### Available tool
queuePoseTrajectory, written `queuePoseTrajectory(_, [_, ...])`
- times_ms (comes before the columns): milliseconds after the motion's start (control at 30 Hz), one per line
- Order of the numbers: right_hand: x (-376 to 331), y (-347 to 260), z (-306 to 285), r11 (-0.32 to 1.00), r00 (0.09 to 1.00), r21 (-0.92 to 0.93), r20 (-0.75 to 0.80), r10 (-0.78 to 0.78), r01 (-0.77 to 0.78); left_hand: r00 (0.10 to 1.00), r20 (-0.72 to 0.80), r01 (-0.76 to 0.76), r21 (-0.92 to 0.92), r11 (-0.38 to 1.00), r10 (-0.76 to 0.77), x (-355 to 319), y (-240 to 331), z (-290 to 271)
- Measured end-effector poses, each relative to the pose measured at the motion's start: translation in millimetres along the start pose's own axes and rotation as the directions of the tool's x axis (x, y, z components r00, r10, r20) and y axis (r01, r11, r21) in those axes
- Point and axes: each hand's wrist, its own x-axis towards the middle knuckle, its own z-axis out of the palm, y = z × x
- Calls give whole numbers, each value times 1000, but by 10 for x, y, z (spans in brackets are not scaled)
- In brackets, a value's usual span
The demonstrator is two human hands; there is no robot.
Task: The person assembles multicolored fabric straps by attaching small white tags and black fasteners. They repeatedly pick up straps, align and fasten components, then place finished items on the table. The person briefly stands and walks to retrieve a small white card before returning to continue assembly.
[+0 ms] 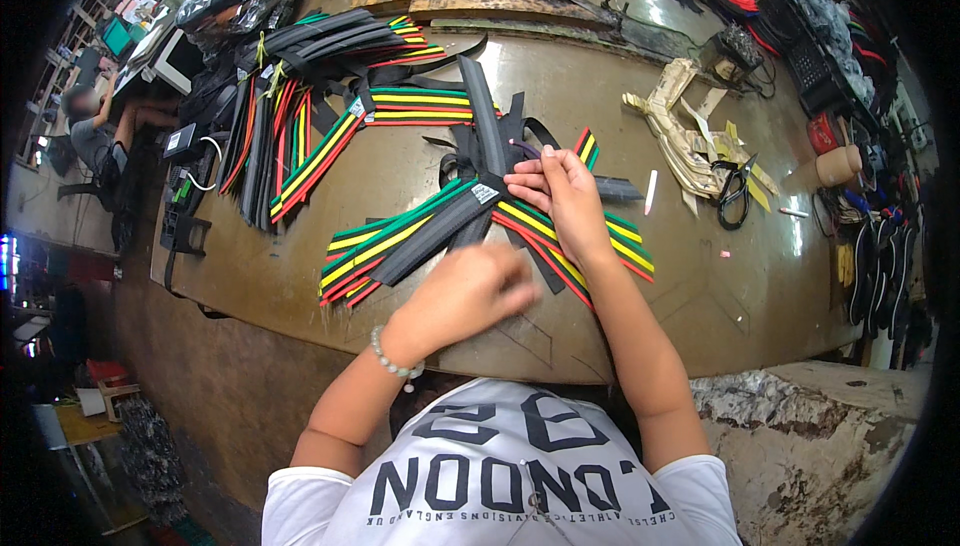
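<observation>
Several black straps and green, yellow and red striped bands lie crossed in a star-shaped pile on the brown table (pixel 700 306). A black strap (pixel 430 236) with a small white label (pixel 485 193) at its end lies on top, and another black strap (pixel 485 111) points away from me. My right hand (pixel 562 191) is over the pile's middle, its thumb and forefinger closed on a thin dark purple stick-like thing (pixel 525 149) whose kind I cannot make out. Nearer to me, my left hand (pixel 470 291) hovers by the front of the pile, its fingers smeared by motion.
Bundled striped bands (pixel 315 161) and black straps lie at the left. On the right are cream card pieces (pixel 675 126), black-handled scissors (pixel 735 194), a white marker (pixel 651 192) and a thread spool (pixel 838 166). A wooden bar (pixel 480 4) crosses the back. Far left, a person (pixel 95 136) sits.
</observation>
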Motion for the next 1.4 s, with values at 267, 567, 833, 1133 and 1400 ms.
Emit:
queuePoseTrajectory(267, [-1, -115, -156, 996, 999, 86, 53, 3, -7, 825, -515, 35, 460, 887, 235, 364, -387, 166])
queuePoseTrajectory(567, [43, -17, -263, 974, 969, -178, 227, -97, 139, 748, -616, -62, 302, 951, 245, 298, -435, 198])
queuePoseTrajectory(833, [29, -20, -298, 952, 953, -236, 278, -124, 193, 738, -651, -36, 221, 975, 174, 280, -450, 205])
queuePoseTrajectory(1133, [53, -39, -299, 984, 970, -127, 227, -91, 122, 776, -604, -136, 121, 983, 181, 266, -554, 132])
queuePoseTrajectory(1400, [64, 15, -306, 951, 951, -216, 262, -164, 223, 792, -550, -135, 267, 954, 266, 240, -571, 124])
